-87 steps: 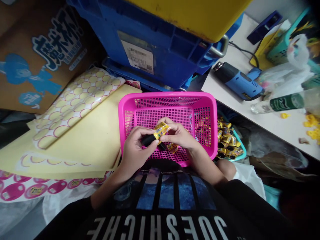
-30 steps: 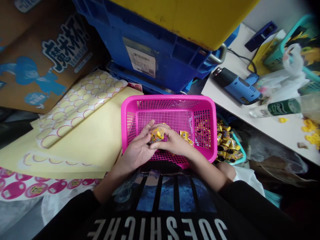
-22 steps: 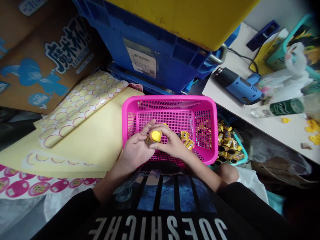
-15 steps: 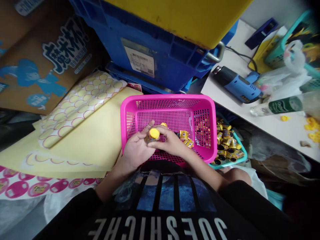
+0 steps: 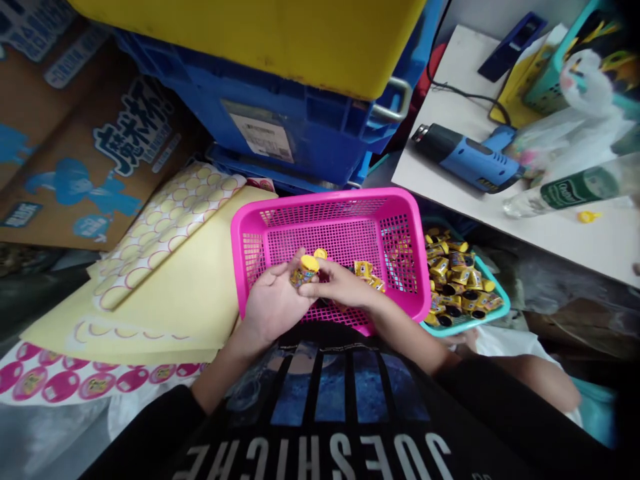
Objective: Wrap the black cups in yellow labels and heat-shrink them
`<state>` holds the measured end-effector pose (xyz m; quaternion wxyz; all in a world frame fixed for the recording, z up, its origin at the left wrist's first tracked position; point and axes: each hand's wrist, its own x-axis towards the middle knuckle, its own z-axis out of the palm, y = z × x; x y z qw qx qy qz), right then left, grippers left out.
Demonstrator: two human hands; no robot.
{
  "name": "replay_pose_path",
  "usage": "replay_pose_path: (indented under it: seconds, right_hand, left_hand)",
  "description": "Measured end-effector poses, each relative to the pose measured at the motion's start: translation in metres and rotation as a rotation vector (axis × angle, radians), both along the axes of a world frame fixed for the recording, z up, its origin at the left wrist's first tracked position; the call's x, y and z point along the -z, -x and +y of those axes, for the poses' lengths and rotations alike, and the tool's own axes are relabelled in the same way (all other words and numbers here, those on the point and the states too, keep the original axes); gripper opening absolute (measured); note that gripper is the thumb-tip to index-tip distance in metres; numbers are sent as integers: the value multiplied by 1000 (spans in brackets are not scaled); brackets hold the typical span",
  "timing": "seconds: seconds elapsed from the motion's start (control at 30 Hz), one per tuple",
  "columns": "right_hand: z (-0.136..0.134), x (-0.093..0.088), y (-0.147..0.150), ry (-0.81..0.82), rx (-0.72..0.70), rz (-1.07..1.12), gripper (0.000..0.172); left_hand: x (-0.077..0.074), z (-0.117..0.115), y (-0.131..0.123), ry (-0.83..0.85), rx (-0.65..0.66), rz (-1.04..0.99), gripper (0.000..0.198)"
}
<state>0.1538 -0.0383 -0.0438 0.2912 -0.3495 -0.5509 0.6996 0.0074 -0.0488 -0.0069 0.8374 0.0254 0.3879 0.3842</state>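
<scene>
**Small yellow-capped tube (image 5: 304, 272) held over a pink basket (image 5: 239, 250)**

The tube sits between the person's two hands, above the middle of the pink basket and tilted, with its yellow cap toward the far side. Its wrapper is yellow and printed, but the print is too small to read.

The left hand (image 5: 273, 310) lies palm up with its fingers slightly spread and curled, and the tube rests against them. The right hand (image 5: 340, 283) reaches across from the right, its fingers close together, and its fingertips (image 5: 313, 290) press against the lower side of the tube. Together the two hands pinch it.

Inside the basket, just beside the right hand's fingers, lie a small yellow piece (image 5: 321, 253) and a few loose yellow packets (image 5: 364, 270). Immediately right of the basket, a teal tray (image 5: 493, 313) holds a heap of yellow-and-black packets (image 5: 453, 277).

Left of the basket are cream sheets (image 5: 165, 287) and a sheet of round stickers with pink rims (image 5: 170, 223). A blue crate (image 5: 295, 127) with a yellow lid (image 5: 240, 40) stands beyond the basket. Beyond it and to the right, a table (image 5: 600, 250) carries a blue heat gun (image 5: 467, 160) and a glass bottle with a green label (image 5: 575, 190).
</scene>
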Motion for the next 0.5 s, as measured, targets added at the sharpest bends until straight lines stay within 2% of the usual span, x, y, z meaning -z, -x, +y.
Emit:
replay_pose_path:
  seconds: [0.07, 0.13, 0.23, 0.3, 0.37, 0.43, 0.5]
  right_hand:
    - [-1, -8, -9, 73, 32, 68, 40]
    - [-6, -22, -31, 16, 133, 45, 46]
    - [-19, -50, -96, -149, 330, -141, 54]
    - [-31, -63, -153, -213, 499, -402, 49]
    - [-43, -64, -208, -193, 627, -828, 46]
    - [-50, -50, -252, 22, 572, -1298, 42]
    - [-52, -25, -277, 274, 391, -1604, 45]
  left_hand:
    - [-6, 0, -2, -63, 78, 36, 43]
    - [-11, -2, -3, -106, 123, 38, 44]
    - [-13, -2, 0, -142, 141, 121, 46]
    - [-10, 0, 2, -143, 165, 256, 45]
    - [-6, 3, 0, -136, 188, 360, 40]
    - [-5, 5, -6, -130, 194, 412, 32]
    - [-6, 8, -13, -130, 186, 433, 25]
